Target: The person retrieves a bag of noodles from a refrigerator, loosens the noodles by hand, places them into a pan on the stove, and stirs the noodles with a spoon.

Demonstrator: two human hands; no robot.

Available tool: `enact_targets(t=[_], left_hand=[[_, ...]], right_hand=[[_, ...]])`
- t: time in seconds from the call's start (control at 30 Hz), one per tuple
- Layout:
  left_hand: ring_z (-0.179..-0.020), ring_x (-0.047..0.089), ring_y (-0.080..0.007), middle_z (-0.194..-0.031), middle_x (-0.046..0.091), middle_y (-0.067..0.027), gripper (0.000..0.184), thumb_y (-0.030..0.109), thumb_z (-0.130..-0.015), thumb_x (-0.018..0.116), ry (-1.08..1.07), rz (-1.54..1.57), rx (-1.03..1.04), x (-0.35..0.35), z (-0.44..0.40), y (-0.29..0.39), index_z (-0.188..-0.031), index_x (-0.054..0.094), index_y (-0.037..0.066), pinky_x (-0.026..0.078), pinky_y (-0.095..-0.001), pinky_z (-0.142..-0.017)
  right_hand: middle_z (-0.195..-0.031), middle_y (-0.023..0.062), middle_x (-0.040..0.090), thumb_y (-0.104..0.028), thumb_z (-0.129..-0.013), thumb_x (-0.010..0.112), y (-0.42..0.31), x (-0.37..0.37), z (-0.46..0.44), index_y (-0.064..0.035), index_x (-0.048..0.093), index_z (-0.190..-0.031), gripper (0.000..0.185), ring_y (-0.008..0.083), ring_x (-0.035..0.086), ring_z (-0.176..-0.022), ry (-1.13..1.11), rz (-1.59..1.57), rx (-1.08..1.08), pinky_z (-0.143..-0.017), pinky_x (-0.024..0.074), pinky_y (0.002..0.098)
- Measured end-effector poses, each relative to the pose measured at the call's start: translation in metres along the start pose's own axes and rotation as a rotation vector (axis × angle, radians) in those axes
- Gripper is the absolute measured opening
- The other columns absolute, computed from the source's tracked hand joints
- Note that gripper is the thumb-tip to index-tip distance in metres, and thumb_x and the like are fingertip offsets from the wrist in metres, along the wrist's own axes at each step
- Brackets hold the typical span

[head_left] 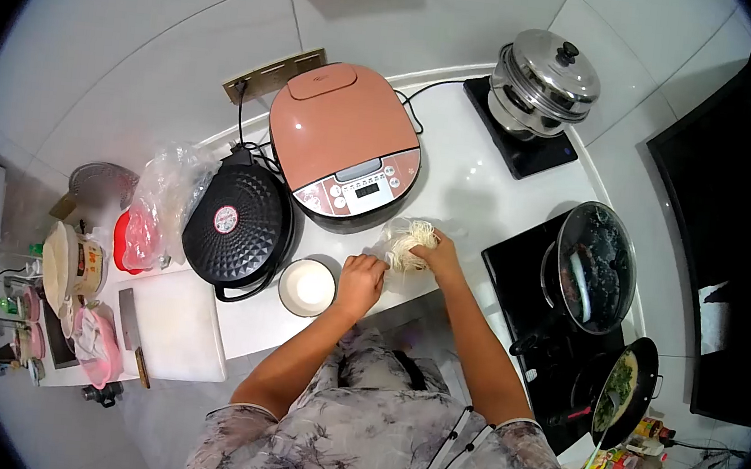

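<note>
A bundle of thin pale noodles (411, 243) sits in a clear plastic bag (403, 282) at the counter's front edge. My right hand (438, 257) grips the bundle from the right, thumb and fingers closed around it. On the bag's left side, my left hand (362, 283) is closed, its fingertips pinching the edge of the plastic. Just left of that hand stands a small round bowl (305, 288) with something white in it. Behind both hands is a rose-coloured rice cooker (345, 132) with its lid down.
A black electric griddle (237, 221), a white cutting board (177, 324) and a knife (130, 319) lie to the left. At right are a lidded steel pot (544, 83), a glass-lidded pan (596, 269) and a wok (641, 387) holding green food, its handle toward me.
</note>
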State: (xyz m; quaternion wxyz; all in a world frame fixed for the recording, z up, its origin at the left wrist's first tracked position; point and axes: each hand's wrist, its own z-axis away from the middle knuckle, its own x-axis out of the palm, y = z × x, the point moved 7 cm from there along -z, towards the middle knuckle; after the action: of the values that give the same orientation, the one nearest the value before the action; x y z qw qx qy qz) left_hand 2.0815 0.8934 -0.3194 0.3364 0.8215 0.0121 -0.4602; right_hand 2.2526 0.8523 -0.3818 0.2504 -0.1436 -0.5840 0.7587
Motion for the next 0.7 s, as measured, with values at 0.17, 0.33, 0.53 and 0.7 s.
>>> enact_targets(t=[0.17,0.33,0.53,0.7], left_hand=[[-0.082,0.056,-0.0278,-0.080,0.057,-0.0082,0.015,-0.004,-0.063,0.061,0.015,0.165,0.219,-0.047,0.006,0.036,-0.075,0.059,0.004,0.043,-0.0384,-0.075],[-0.083,0.055,-0.0302,-0.086,0.055,-0.0123,0.029,-0.004,-0.064,0.059,-0.262,0.383,0.163,-0.052,0.020,0.048,-0.091,0.056,0.003,0.046,-0.0394,-0.076],[-0.084,0.056,-0.0304,-0.088,0.056,-0.0144,0.035,0.016,-0.070,0.064,-0.281,-0.022,0.020,-0.014,0.005,0.048,-0.102,0.054,0.003,0.043,-0.0394,-0.079],[-0.083,0.060,-0.0274,-0.082,0.060,-0.0109,0.011,0.014,-0.079,0.054,-0.581,-0.316,-0.002,0.009,0.001,0.027,-0.077,0.058,0.004,0.043,-0.0427,-0.082]], right_hand=[[-0.093,0.0109,0.064,-0.008,-0.063,0.069,0.026,-0.014,-0.016,0.0053,0.057,-0.105,0.045,0.0179,0.061,-0.080,0.004,0.093,-0.035,-0.072,0.0490,0.0287],[-0.086,0.0124,0.065,-0.015,-0.061,0.069,0.004,-0.014,-0.002,0.0012,0.061,-0.096,0.040,0.0201,0.062,-0.078,-0.120,0.428,-0.061,-0.072,0.0484,0.0306],[-0.079,0.0140,0.063,-0.017,-0.060,0.068,-0.019,0.010,0.009,-0.0009,0.061,-0.091,0.035,0.0213,0.062,-0.074,-0.130,0.507,-0.188,-0.069,0.0476,0.0323],[-0.076,0.0160,0.061,-0.014,-0.063,0.069,-0.031,0.032,0.024,-0.0029,0.061,-0.086,0.027,0.0288,0.060,-0.070,-0.318,0.683,-0.542,-0.066,0.0469,0.0353]])
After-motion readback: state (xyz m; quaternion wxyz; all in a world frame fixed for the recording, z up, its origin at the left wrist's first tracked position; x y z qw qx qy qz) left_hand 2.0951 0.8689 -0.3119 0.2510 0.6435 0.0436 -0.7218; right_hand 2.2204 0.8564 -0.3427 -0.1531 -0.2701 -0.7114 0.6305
